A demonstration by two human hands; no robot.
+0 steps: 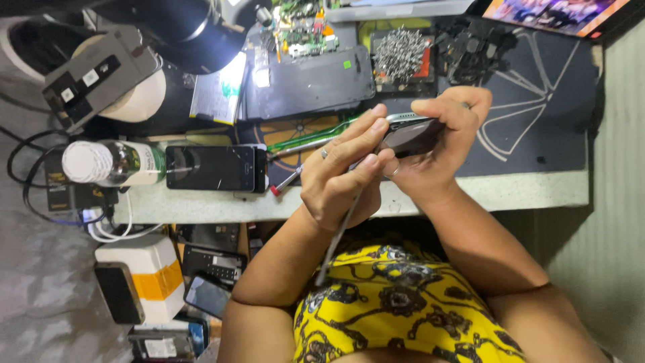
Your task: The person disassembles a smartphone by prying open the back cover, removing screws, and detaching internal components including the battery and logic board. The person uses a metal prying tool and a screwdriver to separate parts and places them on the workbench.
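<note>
Head view: right hand (440, 144) grips a grey, rounded phone body (411, 134) above the bench (524, 191) edge. Left hand (339, 178) closes on a thin metal tool (339, 235), fingertips touching the phone. Black cracked-screen phone (211, 168) lies left of it; open mat to the right.

Phone-repair workbench: circuit board (300, 27), screw pile (399, 54).

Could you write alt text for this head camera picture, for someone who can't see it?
Two bare hands hold a small dark phone over a cluttered repair bench: the right hand cradles it, the left hand works at its edge with a thin metal tool. Another phone and a bottle lie nearby.
</note>
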